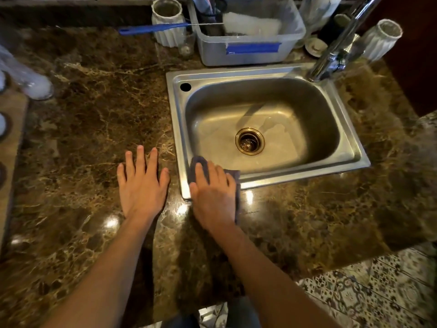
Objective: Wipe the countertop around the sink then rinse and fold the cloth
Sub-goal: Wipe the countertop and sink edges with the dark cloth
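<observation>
A steel sink (pixel 307 171) is set into a brown marble countertop (pixel 94 110). My right hand (pixel 212 197) presses flat on a dark grey cloth (pixel 237 185) that lies over the sink's front left corner rim and the counter beside it. Most of the cloth is hidden under the hand. My left hand (pixel 142 183) rests flat on the counter just left of the sink, fingers spread, holding nothing. A chrome faucet (pixel 335 55) stands at the sink's back right corner.
Behind the sink stands a clear plastic bin (pixel 248 53) with blue tape. A blue-handled brush (pixel 151 28) leans by a ribbed white jar (pixel 168 31); another ribbed jar (pixel 380 39) stands at the back right. Patterned floor tiles (pixel 366 292) show past the counter's front right edge.
</observation>
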Tool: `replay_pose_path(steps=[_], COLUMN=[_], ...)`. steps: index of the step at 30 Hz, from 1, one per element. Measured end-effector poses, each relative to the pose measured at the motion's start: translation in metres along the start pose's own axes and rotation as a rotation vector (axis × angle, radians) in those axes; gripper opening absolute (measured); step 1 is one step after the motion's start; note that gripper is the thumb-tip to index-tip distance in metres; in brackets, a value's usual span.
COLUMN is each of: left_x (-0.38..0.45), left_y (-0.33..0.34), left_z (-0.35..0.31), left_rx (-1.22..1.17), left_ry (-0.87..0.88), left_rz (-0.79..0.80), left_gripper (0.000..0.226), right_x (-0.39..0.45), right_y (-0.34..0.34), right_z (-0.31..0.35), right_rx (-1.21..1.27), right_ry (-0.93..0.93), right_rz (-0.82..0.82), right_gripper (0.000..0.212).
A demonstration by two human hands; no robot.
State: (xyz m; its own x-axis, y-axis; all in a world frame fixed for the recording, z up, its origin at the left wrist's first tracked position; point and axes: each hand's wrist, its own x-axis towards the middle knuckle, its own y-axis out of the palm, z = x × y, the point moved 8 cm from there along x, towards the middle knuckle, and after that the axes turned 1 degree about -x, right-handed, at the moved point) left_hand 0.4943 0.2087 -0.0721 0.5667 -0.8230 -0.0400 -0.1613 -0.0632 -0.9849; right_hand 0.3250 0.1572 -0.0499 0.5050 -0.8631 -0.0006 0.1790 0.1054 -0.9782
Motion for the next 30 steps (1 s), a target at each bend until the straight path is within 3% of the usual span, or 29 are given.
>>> replay_pose_path(steps=[2,5,10,13,17,20,26,28,30], left_x=[0.0,-0.001,-0.014,-0.029,-0.037,-0.037,-0.037,-0.037,-0.037], left_y=[0.001,0.001,-0.015,-0.006,0.014,0.016,0.016,0.016,0.016], left_z=[0.0,-0.001,-0.035,-0.098,-0.116,-0.114,-0.118,-0.118,-0.12], left_rx=[-0.005,-0.011,-0.227,-0.252,-0.105,-0.055,-0.019,0.0,-0.008], left_ry=[-0.003,-0.041,-0.234,-0.106,-0.083,-0.073,-0.077,-0.077,-0.072], left_rz=[0.003,-0.006,-0.098,-0.04,-0.011,-0.017,-0.06,-0.068,-0.069], left_gripper=[0.059,0.057,0.054,0.052,0.052,0.056,0.052,0.052,0.052], right_x=[-0.002,-0.003,0.004,0.002,-0.004,-0.002,0.003,0.0,-0.003], right_y=[0.006,-0.002,-0.044,-0.038,-0.017,-0.02,-0.065,-0.063,-0.05], right_z=[0.015,-0.027,-0.161,-0.142,-0.061,-0.097,-0.281,-0.275,-0.227], right_rx=[0.062,-0.037,-0.192,-0.124,0.024,-0.018,-0.178,-0.157,-0.14], right_ry=[-0.072,-0.231,-0.028,0.095,-0.126,-0.238,0.109,0.224,0.185], right_rz=[0.062,0.09,-0.043,-0.099,0.049,0.11,-0.038,-0.067,-0.021], right_gripper=[0.054,0.049,0.028,0.035,0.043,0.044,0.042,0.038,0.037])
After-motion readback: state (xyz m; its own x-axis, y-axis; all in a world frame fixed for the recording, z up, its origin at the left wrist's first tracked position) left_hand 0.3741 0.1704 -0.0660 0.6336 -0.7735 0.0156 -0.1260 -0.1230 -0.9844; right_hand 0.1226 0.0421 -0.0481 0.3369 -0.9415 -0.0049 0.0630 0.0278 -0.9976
